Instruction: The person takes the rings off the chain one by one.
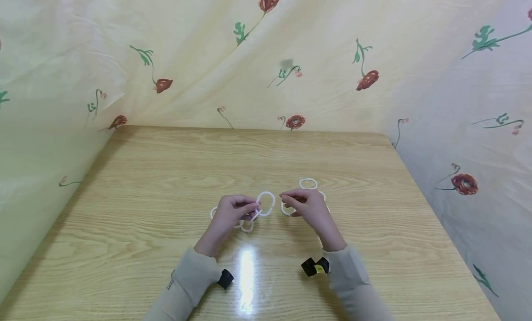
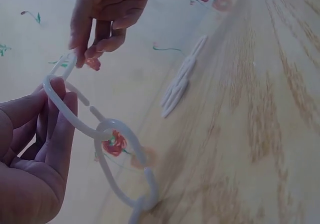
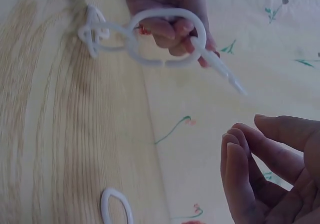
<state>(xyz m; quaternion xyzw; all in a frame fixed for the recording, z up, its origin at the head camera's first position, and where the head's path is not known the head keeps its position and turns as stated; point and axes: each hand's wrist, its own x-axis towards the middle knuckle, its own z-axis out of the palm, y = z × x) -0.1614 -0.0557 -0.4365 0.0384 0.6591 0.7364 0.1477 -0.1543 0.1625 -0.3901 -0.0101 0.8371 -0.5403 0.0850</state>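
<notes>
My left hand (image 1: 233, 214) pinches a white oval plastic link (image 2: 65, 112) between thumb and fingers, above the table. Through that link hangs another link (image 3: 225, 73), its free end toward my right hand. More joined links (image 2: 106, 169) trail down from the held one to a small heap (image 3: 92, 34) on the tabletop, partly hidden by the left hand in the head view. My right hand (image 1: 309, 209) is raised just right of the chain, fingers loosely bent. In the right wrist view, a gap shows between its thumb and fingertips, with nothing in it.
Several loose white links (image 1: 308, 179) lie on the wooden table (image 1: 166, 173) behind and beneath the right hand, partly covered by it. Flower-patterned cloth (image 1: 199, 71) stands along the table's back and sides. Both wrists wear small black devices (image 1: 226, 279).
</notes>
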